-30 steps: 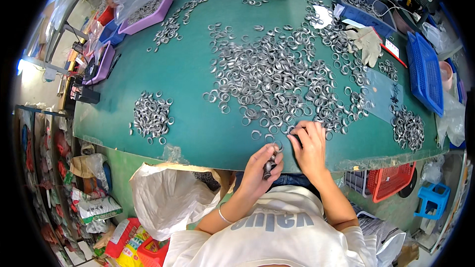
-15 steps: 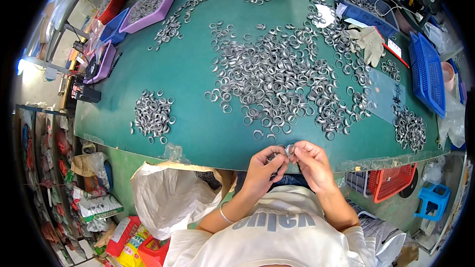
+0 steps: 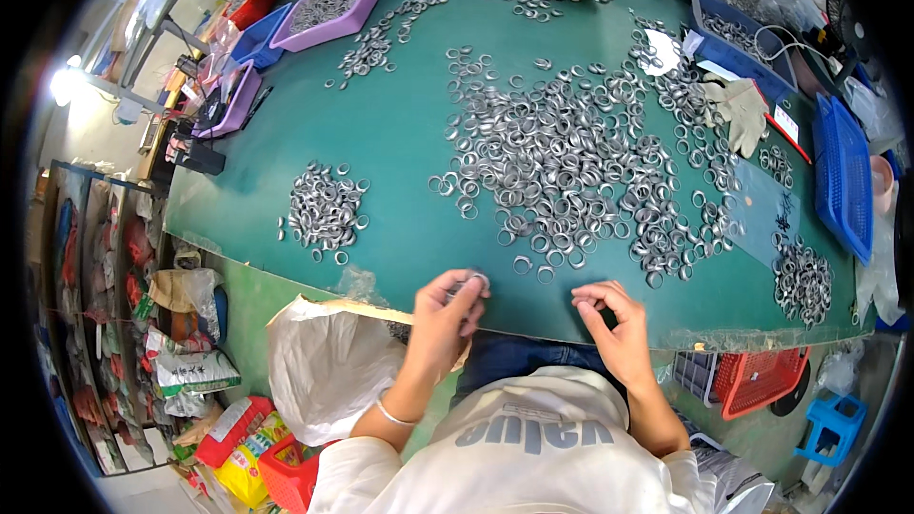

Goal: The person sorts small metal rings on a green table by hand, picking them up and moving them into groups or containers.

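The left hand (image 3: pixel 446 316) pinches a grey metal ring (image 3: pixel 485 280) over the green desk (image 3: pixel 405 152), a small ring pile (image 3: pixel 326 209) lying ahead to its left, while the right hand (image 3: pixel 617 322), half curled, whether empty I cannot tell, is nearer to the middle of the large ring pile (image 3: pixel 562 152) ahead, with a pale glove (image 3: pixel 739 114) farther right

There is one green table (image 3: pixel 409 143), and two hands — one left hand (image 3: pixel 440 322), one right hand (image 3: pixel 619 322) — are at its near edge. At least one ring (image 3: pixel 481 280) shows in the left hand. The other rings (image 3: pixel 562 162) overlap too much to count: one big central spread, one pile (image 3: pixel 324 211) toward the near-left corner, one toward the near-right. Two purple trays (image 3: pixel 338 30) line the left edge; one blue stool (image 3: pixel 830 419) stands beyond the near-right corner.
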`<action>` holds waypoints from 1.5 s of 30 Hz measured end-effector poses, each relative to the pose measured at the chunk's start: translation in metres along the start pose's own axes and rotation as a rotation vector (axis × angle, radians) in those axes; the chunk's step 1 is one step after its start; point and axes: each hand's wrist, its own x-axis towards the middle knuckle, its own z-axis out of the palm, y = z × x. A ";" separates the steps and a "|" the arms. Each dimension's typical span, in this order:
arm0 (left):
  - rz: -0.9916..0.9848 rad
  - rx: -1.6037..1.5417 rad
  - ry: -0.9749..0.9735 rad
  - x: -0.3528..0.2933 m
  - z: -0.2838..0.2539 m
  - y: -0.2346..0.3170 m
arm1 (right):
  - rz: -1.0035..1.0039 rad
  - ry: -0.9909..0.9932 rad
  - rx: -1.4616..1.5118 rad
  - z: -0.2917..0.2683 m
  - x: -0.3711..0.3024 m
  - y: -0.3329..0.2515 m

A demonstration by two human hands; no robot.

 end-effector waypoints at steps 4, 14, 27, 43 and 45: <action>0.311 0.701 0.299 0.025 -0.066 0.009 | -0.002 -0.031 0.014 0.006 -0.003 0.000; 0.905 1.574 0.792 0.097 -0.125 0.026 | -0.006 -0.035 -0.020 0.007 -0.006 -0.006; 0.910 1.482 0.633 0.096 -0.100 0.026 | -0.319 -0.007 -0.888 0.017 0.054 0.006; 0.682 1.099 -0.081 0.064 0.016 -0.013 | -0.349 0.375 -0.611 -0.019 0.032 0.016; 0.717 1.102 -0.098 0.041 0.024 -0.007 | -0.263 0.348 -0.470 -0.021 0.028 0.015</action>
